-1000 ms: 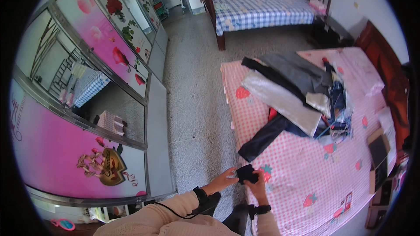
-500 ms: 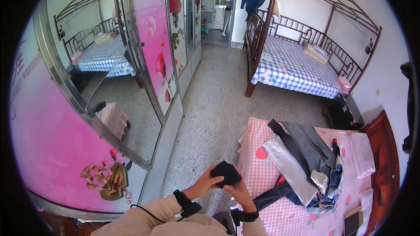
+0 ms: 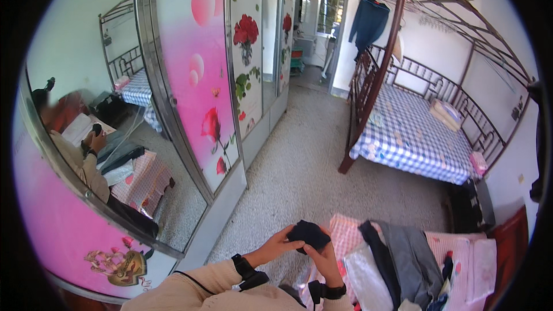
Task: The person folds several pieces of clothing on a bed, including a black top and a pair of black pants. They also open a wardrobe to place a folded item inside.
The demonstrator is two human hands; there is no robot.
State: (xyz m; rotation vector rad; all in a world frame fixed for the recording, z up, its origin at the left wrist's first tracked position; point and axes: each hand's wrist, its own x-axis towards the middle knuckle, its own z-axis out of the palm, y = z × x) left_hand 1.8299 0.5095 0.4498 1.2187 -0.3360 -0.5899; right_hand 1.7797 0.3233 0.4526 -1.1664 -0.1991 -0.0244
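Observation:
A small dark bundle of folded cloth [image 3: 309, 236], perhaps balled socks, is held up in front of me between both hands. My left hand [image 3: 277, 246] grips its left side with the thumb across the lower edge. On the lower right, my right hand [image 3: 326, 259] is closed around it, thumb pressed to the front. Just beyond my right wrist is the pink checked bed [image 3: 340, 227], carrying grey trousers [image 3: 412, 259] and a silvery, shiny flat piece [image 3: 368, 276].
Mirrored wardrobe doors [image 3: 196, 103] with pink and floral panels line the left. A canopy bed [image 3: 403, 126] with blue checked cover stands at the far right. Between them the grey floor [image 3: 288, 161] runs to a doorway [image 3: 317, 34]. A dark sweater [image 3: 368, 23] hangs by the canopy bed.
My view has tilted up and turned left, so the near bed sits lower in the picture. The mirror now reflects me and that bed. Both hands keep the cloth bundle, slightly turned.

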